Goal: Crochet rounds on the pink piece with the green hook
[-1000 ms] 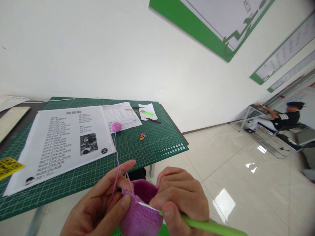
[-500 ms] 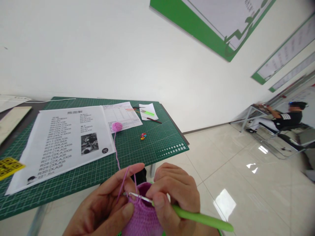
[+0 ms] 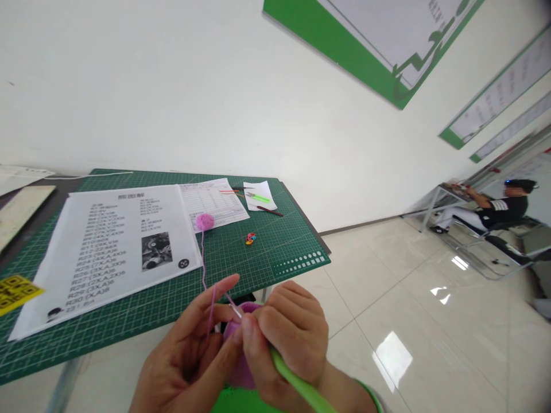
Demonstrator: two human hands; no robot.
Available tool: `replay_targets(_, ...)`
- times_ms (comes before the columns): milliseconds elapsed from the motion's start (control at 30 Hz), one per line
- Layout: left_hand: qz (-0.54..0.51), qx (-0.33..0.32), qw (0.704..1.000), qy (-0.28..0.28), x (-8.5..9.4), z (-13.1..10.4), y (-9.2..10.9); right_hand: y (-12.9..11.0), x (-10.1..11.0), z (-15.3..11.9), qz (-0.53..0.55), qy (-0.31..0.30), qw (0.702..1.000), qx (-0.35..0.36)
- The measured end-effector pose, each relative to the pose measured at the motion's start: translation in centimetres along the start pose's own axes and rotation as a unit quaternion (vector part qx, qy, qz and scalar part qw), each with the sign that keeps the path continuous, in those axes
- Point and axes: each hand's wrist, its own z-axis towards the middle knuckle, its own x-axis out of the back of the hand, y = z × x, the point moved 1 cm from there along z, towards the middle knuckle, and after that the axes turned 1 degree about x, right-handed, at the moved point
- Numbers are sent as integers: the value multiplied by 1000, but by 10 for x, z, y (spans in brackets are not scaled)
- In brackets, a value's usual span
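My left hand (image 3: pixel 189 355) pinches a purple crocheted piece (image 3: pixel 237 367) and carries the pink yarn strand (image 3: pixel 202 258) over its raised forefinger. Gripped in my right hand (image 3: pixel 288 338) is a green-handled crochet hook (image 3: pixel 297 385), its metal tip poking into the top edge of the piece. The strand runs up to a small pink yarn ball (image 3: pixel 205 221) on the green cutting mat (image 3: pixel 241 252). Both hands hover in front of the table's near edge, and the crocheted piece is mostly hidden between them.
A large printed pattern sheet (image 3: pixel 107 246) and a smaller table sheet (image 3: pixel 213 203) lie on the mat. Coloured stitch markers (image 3: pixel 250 238), a white note with pens and hooks (image 3: pixel 258 198) sit further back. A seated person (image 3: pixel 495 212) is far right across the tiled floor.
My hands have drawn closer together and the hook has swung from nearly level to steeply down-right, its tip now at the piece's upper edge. The crocheted piece is more covered by my fingers.
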Motion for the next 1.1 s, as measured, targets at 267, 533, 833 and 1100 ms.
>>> replay_targets(267,-12,-38,997,61,-8,3,-5,15,-33,-24,-5,129,991,31)
replay_targets(533,-113,117,986,-26,11,10,1,17,-18,-15,93,96,989,61)
replay_targets(833,-143,152,971,-117,14,8,2,2,18,-3,168,28,984,-52)
replay_targets(1100,-121,157,969,-149,4,3,10,7,29,-7,281,19,951,-131)
